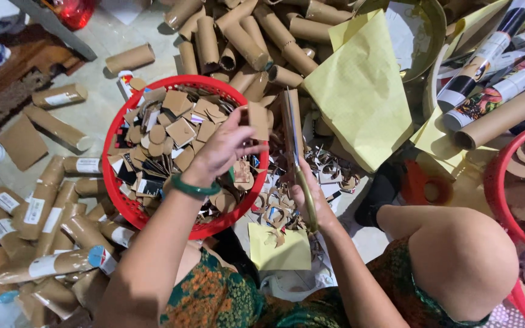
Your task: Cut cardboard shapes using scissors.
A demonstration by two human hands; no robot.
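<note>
Left hand pinching cardboard piece at frame centre, above red basket. Right hand closed around scissors, blades pointing up-frame, parted, just right of piece. Cardboard tubes piled upper centre.

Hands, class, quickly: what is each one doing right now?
Left hand: closed on a small cardboard piece, held above the red basket.
Right hand: closed on the scissors, blades pointing away from the person.
</note>
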